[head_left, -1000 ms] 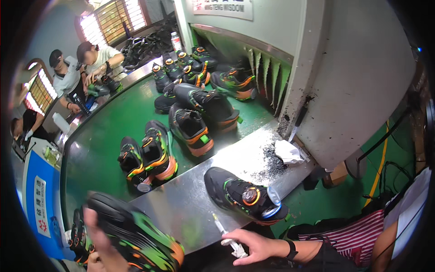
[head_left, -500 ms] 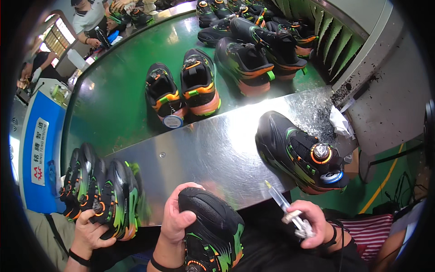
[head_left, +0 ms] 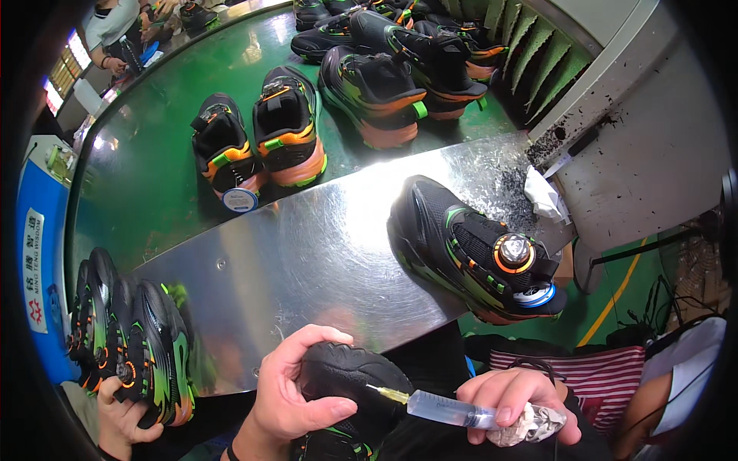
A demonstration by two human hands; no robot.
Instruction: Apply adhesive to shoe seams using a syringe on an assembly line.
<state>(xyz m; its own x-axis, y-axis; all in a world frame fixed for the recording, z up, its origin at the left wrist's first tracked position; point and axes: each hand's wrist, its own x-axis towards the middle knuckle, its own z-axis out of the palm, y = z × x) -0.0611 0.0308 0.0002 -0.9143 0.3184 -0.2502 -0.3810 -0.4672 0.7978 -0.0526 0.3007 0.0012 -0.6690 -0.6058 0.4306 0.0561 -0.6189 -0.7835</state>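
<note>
My left hand (head_left: 284, 384) grips a black sneaker (head_left: 338, 373) by its toe, thumb across the upper, near the lower edge of the view. The rest of that shoe runs out of sight below. In my right hand (head_left: 511, 392) is a clear syringe (head_left: 446, 409) with a yellow-based needle. Its rear end is wrapped in crumpled whitish material (head_left: 530, 425). The needle points left and overlaps the shoe's toe in the picture; whether it touches, I cannot tell. Another black sneaker (head_left: 469, 253) with a dial and a round blue-white tag stands on the metal tabletop (head_left: 307, 269), right of centre.
Another person's hand (head_left: 119, 419) touches several sneakers (head_left: 146, 346) at the lower left. On the green surface (head_left: 154, 177) stand a pair of sneakers (head_left: 284, 131) and several more behind. White crumpled paper (head_left: 546, 196) and a dark-handled tool (head_left: 580, 144) lie at the metal table's right end.
My right hand has brought the syringe left and turned it nearly level, its needle now at the shoe. The left hand's shoe has tilted. The whole view has shifted, moving the surroundings left.
</note>
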